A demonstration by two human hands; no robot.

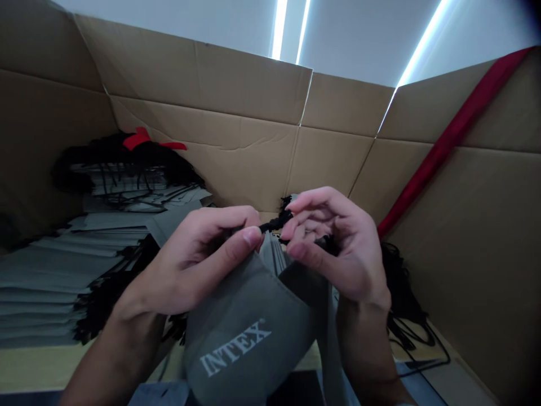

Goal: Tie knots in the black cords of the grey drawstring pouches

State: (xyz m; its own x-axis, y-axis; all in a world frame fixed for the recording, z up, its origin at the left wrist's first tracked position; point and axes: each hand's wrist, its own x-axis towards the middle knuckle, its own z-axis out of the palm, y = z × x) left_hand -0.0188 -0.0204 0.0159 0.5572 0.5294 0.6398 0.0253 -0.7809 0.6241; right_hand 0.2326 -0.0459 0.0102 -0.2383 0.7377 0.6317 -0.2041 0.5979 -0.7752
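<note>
A grey fabric bag with white INTEX lettering [249,321] hangs below the person's hands. The left hand [196,256] pinches its black braided cord [270,225]; the right hand's [344,248] fingers curl beside it, grip unclear. Behind stands a brown cardboard wall [190,73].

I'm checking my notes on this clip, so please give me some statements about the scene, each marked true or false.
1. The left hand pinches a black cord. True.
2. Only one hand shows. False: the right hand shows too, its fingers curled at the cord.
3. A grey pouch marked INTEX is in front, below the fingers. True.
4. Its mark is bright red. False: the lettering is pale.
5. Cardboard walls rise beyond the hands. True.
6. Nothing red crosses them. False: a dark red band slants across the right side.
</note>
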